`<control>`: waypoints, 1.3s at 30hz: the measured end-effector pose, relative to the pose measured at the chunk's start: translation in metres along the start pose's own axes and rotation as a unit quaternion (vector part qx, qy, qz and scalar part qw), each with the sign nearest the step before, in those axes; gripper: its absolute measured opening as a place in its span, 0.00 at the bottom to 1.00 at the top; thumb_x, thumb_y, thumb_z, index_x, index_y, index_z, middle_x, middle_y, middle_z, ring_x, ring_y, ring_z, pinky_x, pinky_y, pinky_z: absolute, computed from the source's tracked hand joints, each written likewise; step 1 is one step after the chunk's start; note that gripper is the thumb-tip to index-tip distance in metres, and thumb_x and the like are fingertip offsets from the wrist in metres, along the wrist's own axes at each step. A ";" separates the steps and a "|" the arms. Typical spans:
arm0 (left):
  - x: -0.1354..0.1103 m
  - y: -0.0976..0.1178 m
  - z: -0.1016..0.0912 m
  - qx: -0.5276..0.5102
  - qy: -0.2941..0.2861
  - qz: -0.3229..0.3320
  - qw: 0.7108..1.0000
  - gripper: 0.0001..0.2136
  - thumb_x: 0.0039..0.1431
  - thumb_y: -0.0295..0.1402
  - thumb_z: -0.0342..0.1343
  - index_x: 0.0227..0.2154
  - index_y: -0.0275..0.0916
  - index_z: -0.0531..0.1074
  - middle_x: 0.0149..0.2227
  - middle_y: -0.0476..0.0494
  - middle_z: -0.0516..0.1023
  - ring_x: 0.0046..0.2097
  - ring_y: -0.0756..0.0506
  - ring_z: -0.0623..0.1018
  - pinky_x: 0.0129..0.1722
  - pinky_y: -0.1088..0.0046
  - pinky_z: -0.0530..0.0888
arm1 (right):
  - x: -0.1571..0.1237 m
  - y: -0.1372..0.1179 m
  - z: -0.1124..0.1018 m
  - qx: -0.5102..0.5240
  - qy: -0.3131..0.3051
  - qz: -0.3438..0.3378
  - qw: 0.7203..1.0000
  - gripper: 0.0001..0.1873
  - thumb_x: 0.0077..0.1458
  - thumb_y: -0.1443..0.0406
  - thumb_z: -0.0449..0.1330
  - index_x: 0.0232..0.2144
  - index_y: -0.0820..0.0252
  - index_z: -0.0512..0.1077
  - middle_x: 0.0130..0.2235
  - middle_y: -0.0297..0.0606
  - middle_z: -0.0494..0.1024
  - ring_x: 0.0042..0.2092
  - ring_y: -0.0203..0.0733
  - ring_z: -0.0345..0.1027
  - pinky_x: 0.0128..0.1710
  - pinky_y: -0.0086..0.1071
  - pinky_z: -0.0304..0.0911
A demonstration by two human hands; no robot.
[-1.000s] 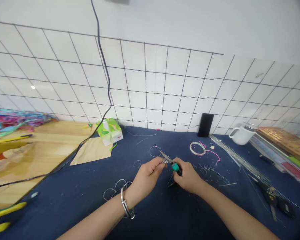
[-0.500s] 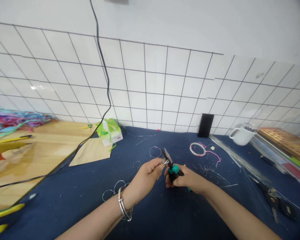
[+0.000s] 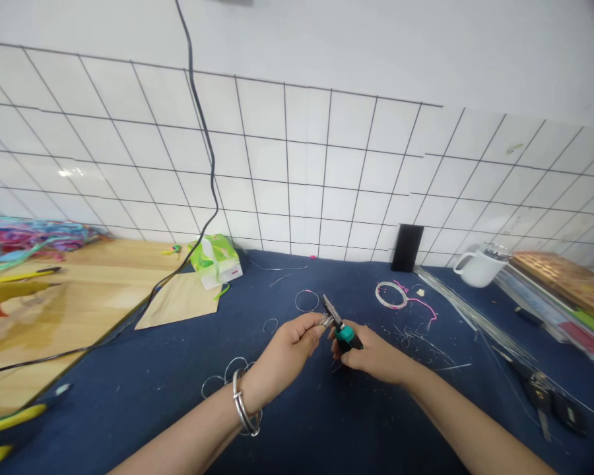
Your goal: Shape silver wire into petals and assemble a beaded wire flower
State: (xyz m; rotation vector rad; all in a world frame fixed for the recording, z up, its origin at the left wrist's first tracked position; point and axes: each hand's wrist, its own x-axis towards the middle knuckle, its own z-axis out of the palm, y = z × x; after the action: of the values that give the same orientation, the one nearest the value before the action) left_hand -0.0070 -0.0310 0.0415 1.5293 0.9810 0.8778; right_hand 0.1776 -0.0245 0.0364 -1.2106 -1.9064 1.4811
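My right hand (image 3: 371,353) is wrapped round the black-and-teal handles of a pair of pliers (image 3: 345,335), whose metal jaws point up and to the left. Between thumb and fingertips, my left hand (image 3: 293,343) pinches several short silvery wires (image 3: 327,320). The wires' free ends meet the plier jaws, which look closed around or against them. Just beyond the hands a thin wire ring (image 3: 307,301) lies on the dark blue cloth. More wire loops (image 3: 226,376) lie left of my left wrist, partly hidden by the forearm.
A green tissue pack (image 3: 215,260) sits on brown paper (image 3: 178,303) at the left. To the right are a white coil (image 3: 391,295), long wires (image 3: 475,313), keys (image 3: 539,396), a white mug (image 3: 481,267) and a black block (image 3: 406,248). A black cable (image 3: 212,158) hangs down the wall.
The plier handles have drawn together and the jaws look closed at the wires. Both hands stay in nearly the same place.
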 end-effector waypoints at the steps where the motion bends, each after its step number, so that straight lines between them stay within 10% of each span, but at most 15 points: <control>1: 0.000 0.000 0.000 0.005 0.000 0.004 1.000 0.10 0.58 0.36 0.44 0.30 0.37 0.66 0.21 0.55 0.56 0.24 0.53 0.56 0.24 0.77 0.55 | 0.000 0.000 0.000 -0.014 0.004 -0.002 1.000 0.11 0.42 0.72 0.52 0.32 0.60 0.63 0.33 0.33 0.70 0.36 0.36 0.64 0.34 0.29 0.58; 39: 0.004 -0.007 -0.001 0.025 -0.002 0.004 1.000 0.12 0.59 0.36 0.43 0.34 0.36 0.68 0.20 0.54 0.55 0.23 0.53 0.55 0.22 0.78 0.55 | 0.002 0.003 0.001 -0.133 0.045 -0.019 0.990 0.10 0.45 0.70 0.52 0.34 0.59 0.64 0.27 0.29 0.67 0.28 0.32 0.58 0.28 0.27 0.53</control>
State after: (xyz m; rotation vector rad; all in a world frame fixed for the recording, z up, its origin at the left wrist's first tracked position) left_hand -0.0075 -0.0259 0.0354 1.5774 1.0004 0.8621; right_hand 0.1768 -0.0229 0.0327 -1.3238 -2.0998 1.1593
